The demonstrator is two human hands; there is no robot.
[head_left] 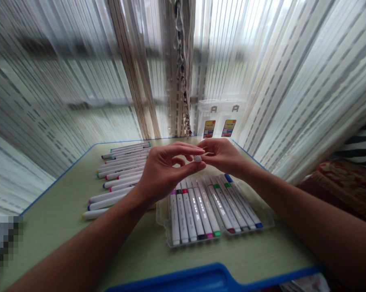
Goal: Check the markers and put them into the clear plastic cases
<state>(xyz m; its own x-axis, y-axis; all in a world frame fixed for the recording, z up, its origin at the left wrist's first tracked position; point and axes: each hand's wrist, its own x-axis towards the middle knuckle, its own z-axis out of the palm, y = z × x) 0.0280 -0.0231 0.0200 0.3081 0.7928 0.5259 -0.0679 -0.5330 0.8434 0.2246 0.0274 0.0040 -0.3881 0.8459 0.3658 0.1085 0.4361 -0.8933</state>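
Observation:
Above the far part of the desk, my left hand pinches a white marker between thumb and fingers; one round end faces me. My right hand meets it from the other side, its fingertips at the marker, most of which is hidden behind the fingers. Below the hands lies a clear plastic case holding several white markers side by side, with caps of different colours. To the left, several more markers lie loose in a rough column, partly behind my left wrist.
Two clear cases with yellow labels stand at the desk's far edge. Behind them hang striped string curtains and a beaded strand. The pale green desk has a blue rim with a blue tray in front. Patterned fabric is at right.

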